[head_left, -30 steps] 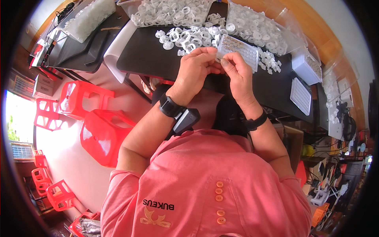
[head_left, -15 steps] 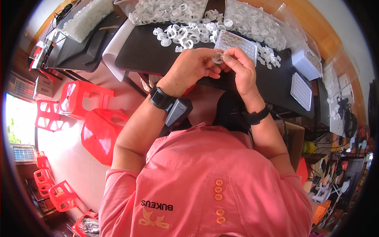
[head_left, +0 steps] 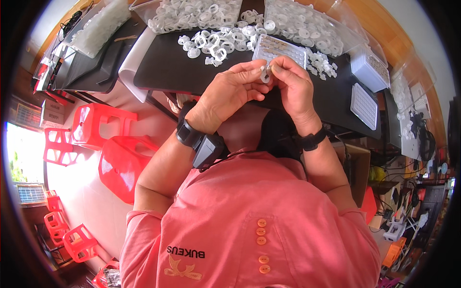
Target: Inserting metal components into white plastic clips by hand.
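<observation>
Between my two hands, right at the fingertips, is a small whitish plastic piece [head_left: 265, 74]. My left hand [head_left: 235, 87] pinches it between thumb and forefinger, the other fingers loosely curled; my right hand [head_left: 294, 85] grips its other side, thumb against it. I hold it toward the near edge of the black counter [head_left: 165, 72], on my side of a pale tray [head_left: 296, 57] with round wells, whose farther rows carry tan discs [head_left: 275, 44].

Along the far edge sit two clear bins: the left bin [head_left: 140, 9] is heaped with white rings, the right bin [head_left: 352, 39] with round white parts. Loose white rings [head_left: 216, 44] lie before the left bin, and little white pieces [head_left: 321, 65] just right of the tray. Toward the counter's right end stands a stack of trays [head_left: 363, 76], and nearer the right front corner lies a flat tray [head_left: 364, 106].
</observation>
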The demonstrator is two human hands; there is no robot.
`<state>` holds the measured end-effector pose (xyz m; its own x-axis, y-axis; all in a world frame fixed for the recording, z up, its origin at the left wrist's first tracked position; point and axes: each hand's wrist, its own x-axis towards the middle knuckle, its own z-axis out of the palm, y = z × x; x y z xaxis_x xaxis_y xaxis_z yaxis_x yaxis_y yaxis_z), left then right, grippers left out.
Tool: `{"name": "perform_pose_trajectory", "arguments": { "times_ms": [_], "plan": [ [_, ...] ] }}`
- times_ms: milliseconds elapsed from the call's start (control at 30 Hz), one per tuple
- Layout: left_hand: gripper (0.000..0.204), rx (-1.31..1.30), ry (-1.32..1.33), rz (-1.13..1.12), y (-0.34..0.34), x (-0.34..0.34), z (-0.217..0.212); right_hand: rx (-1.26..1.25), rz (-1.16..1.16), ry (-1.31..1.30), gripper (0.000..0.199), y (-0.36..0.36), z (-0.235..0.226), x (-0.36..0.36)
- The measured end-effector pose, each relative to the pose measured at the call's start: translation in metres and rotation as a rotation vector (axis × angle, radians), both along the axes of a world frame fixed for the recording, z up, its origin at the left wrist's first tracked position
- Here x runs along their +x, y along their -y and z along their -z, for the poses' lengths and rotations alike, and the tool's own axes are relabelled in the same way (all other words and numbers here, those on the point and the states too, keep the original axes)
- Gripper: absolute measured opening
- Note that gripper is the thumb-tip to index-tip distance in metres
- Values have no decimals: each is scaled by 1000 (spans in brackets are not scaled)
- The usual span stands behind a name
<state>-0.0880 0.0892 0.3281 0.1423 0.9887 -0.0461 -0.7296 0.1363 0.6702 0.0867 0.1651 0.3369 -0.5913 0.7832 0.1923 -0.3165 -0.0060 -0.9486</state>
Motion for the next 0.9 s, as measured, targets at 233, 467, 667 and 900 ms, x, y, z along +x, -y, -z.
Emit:
{"name": "perform_pose_trajectory", "arguments": {
  "times_ms": [233, 467, 667, 900],
  "plan": [
    [27, 22, -20, -39, 3, 4, -4, 64, 21, 28, 15, 5, -2, 0],
    [28, 32, -43, -110, 5, 3, -3, 164, 31, 75, 13, 11, -6, -5],
    [26, 102, -55, -133, 7, 5, 1, 171, -23, 138, 11, 4, -10, -2],
    [27, 119, 32, -107, 4, 0, 7, 113, 3, 71, 12, 13, -12, -7]
  ]
}}
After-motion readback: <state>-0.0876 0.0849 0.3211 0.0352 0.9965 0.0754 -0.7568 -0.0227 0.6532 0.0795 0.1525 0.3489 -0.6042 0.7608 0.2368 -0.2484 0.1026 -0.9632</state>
